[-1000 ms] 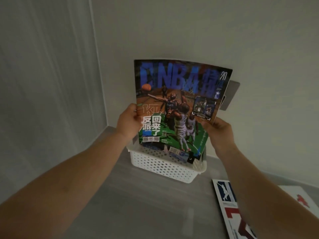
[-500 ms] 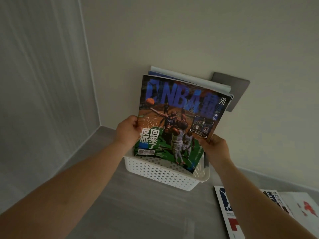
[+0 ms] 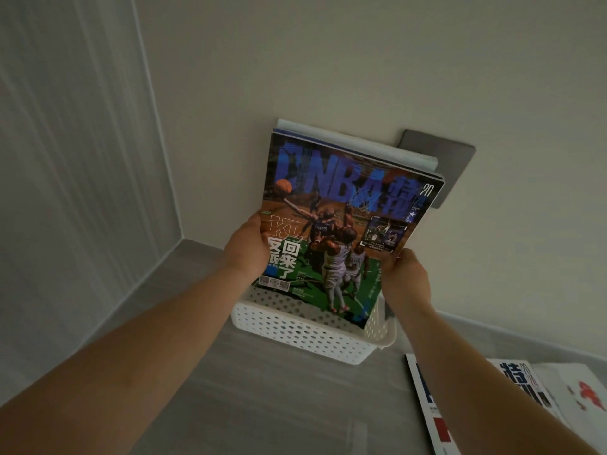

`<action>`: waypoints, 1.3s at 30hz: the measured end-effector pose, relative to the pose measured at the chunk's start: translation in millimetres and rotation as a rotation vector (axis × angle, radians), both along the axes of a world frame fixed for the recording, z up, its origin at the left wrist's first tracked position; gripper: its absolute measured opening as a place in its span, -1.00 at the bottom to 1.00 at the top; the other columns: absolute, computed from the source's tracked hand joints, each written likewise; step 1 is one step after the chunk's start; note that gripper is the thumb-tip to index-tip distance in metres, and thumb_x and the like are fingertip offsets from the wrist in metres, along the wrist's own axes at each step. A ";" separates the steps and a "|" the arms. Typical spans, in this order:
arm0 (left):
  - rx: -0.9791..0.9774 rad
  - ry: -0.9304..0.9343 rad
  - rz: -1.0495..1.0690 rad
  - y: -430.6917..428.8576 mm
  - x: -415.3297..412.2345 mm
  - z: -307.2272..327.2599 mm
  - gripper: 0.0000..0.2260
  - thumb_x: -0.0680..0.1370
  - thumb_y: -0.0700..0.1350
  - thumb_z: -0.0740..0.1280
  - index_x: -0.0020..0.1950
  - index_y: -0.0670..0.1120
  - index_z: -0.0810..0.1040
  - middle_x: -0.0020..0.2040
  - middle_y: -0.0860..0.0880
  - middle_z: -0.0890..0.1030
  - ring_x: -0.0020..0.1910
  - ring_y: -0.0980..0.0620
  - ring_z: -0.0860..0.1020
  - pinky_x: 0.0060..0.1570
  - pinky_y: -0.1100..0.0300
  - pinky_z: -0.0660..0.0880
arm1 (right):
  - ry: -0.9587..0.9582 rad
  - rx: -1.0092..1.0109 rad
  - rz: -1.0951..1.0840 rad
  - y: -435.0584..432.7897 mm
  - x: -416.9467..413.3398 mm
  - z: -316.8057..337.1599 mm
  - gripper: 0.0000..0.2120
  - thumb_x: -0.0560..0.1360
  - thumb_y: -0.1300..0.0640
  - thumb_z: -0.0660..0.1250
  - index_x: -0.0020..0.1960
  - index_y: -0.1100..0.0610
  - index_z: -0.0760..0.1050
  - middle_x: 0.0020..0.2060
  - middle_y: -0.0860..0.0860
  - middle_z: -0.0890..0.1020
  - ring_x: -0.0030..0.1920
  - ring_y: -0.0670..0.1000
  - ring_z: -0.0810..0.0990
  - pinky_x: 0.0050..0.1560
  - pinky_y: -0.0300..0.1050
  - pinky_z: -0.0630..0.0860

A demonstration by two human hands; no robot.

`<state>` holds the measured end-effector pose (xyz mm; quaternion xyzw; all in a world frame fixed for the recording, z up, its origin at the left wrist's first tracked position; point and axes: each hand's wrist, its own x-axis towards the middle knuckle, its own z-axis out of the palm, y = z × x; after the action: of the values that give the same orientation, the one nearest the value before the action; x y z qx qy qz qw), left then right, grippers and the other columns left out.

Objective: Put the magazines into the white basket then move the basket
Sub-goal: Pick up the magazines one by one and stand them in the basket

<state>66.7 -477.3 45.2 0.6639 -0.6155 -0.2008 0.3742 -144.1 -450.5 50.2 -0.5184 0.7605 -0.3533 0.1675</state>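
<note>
Centre frame: left hand (image 3: 244, 249) and right hand (image 3: 405, 274) clamp fingers on the side edges of a magazine (image 3: 335, 231) standing in the white basket (image 3: 295, 333); probably light, floppy, slick.

dim, flat indoor light; soft muted colours, wide-angle bending at the edges, slight softness throughout.
</note>
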 end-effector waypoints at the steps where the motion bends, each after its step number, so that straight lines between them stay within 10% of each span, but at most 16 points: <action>1: 0.012 -0.018 -0.006 0.2 0.4 1.0 -0.70 0.55 -0.25 0.07 0.27 -0.19 0.35 0.15 -0.26 0.54 0.11 -0.22 0.50 0.00 0.11 0.38 | 0.024 0.014 0.007 -1.6 1.0 1.6 -0.68 0.55 0.05 0.07 0.11 0.27 0.38 0.06 0.25 0.58 -0.10 0.18 0.49 -0.20 -0.11 0.29; 11: 0.183 0.194 -0.064 41.7 4.8 11.7 -0.56 0.56 -0.18 0.16 0.41 -0.20 0.15 0.42 -0.21 0.30 0.36 -0.12 0.33 0.30 0.09 0.26 | -0.139 0.063 0.052 31.8 -26.6 21.4 -0.61 0.51 0.04 0.20 0.28 0.19 0.34 0.22 0.14 0.52 0.18 0.15 0.48 -0.03 -0.17 0.31; 17: 0.048 0.234 -0.032 127.4 -27.3 29.1 -0.73 0.51 -0.27 0.20 0.20 -0.16 0.47 0.18 -0.09 0.50 0.12 -0.06 0.48 -0.01 0.20 0.38 | -0.175 0.076 0.079 110.7 -82.3 28.2 -0.73 0.51 0.19 0.20 0.17 0.24 0.47 0.18 0.17 0.55 0.08 0.12 0.51 -0.02 -0.19 0.33; 24: 0.409 0.348 -0.162 260.3 -113.0 -27.6 -0.86 0.44 -0.32 0.31 -0.08 -0.19 0.62 -0.09 -0.06 0.59 -0.19 0.25 0.56 -0.30 0.63 0.34 | -0.132 0.355 0.025 226.1 -189.0 4.7 -0.73 0.52 0.15 0.17 0.07 0.31 0.50 0.13 0.24 0.56 -0.02 0.11 0.48 0.06 -0.04 0.38; 31: 0.721 0.655 -0.098 308.2 -197.5 -58.7 -0.79 0.50 -0.41 0.14 -0.14 -0.20 0.53 -0.23 -0.17 0.62 -0.33 -0.02 0.55 -0.34 0.27 0.51 | -0.040 0.401 0.091 299.2 -234.4 -57.0 -0.62 0.53 0.20 0.18 0.33 0.18 0.29 0.32 0.10 0.44 0.30 0.06 0.42 0.25 -0.16 0.33; 35: 0.716 0.685 -0.076 314.9 -225.7 -47.9 -0.77 0.52 -0.34 0.11 0.05 -0.29 0.53 0.01 -0.31 0.61 0.00 -0.24 0.59 0.13 -0.14 0.50 | 0.009 0.294 0.110 315.4 -229.2 -73.5 -0.63 0.52 0.25 0.15 0.33 0.15 0.30 0.34 0.07 0.40 0.34 0.03 0.36 0.35 -0.11 0.30; 39: 0.731 0.723 -0.046 317.7 -233.0 -35.8 -0.77 0.53 -0.27 0.10 0.08 -0.24 0.51 -0.11 -0.22 0.64 -0.14 -0.16 0.60 -0.23 0.06 0.60 | 0.018 0.289 0.118 316.2 -240.9 -68.2 -0.69 0.53 0.22 0.14 0.27 0.13 0.37 0.23 0.07 0.52 0.22 0.06 0.49 0.15 -0.13 0.42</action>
<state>-166.3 -159.5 9.4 0.6257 -0.3510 -0.6277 0.3021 -385.0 -134.4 -18.0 -0.5358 0.7732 -0.2251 0.2538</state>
